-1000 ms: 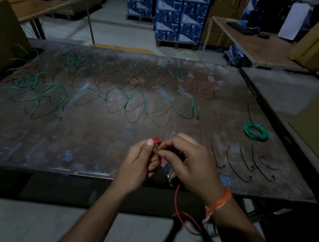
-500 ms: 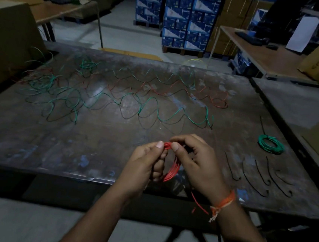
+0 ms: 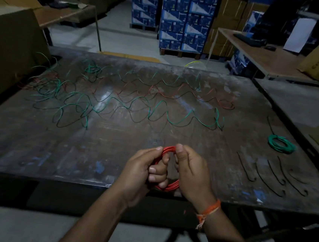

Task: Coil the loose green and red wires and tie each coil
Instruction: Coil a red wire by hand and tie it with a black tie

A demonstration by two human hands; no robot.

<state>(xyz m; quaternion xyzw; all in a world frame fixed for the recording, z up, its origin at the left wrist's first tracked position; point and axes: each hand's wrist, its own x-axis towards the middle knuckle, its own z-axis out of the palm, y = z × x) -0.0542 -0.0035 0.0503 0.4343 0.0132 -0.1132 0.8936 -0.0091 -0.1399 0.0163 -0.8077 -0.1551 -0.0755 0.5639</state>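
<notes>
A red wire coil hangs between both hands above the table's near edge. My left hand grips its left side, fingers curled through the ring. My right hand pinches the top of the ring with thumb and fingers. Loose green wire snakes in waves across the middle of the table, tangled at the left. Loose red wire lies in waves behind it. A finished green coil rests at the right. Several short black tie wires lie side by side at the near right.
The worn metal table has a big cardboard box at its left end. A second table abuts on the right. Blue cartons and wooden desks stand beyond.
The trailing red wire end that hung below the table edge has been drawn up into the coil. The coil is now a wider ring, held lower between both hands.
</notes>
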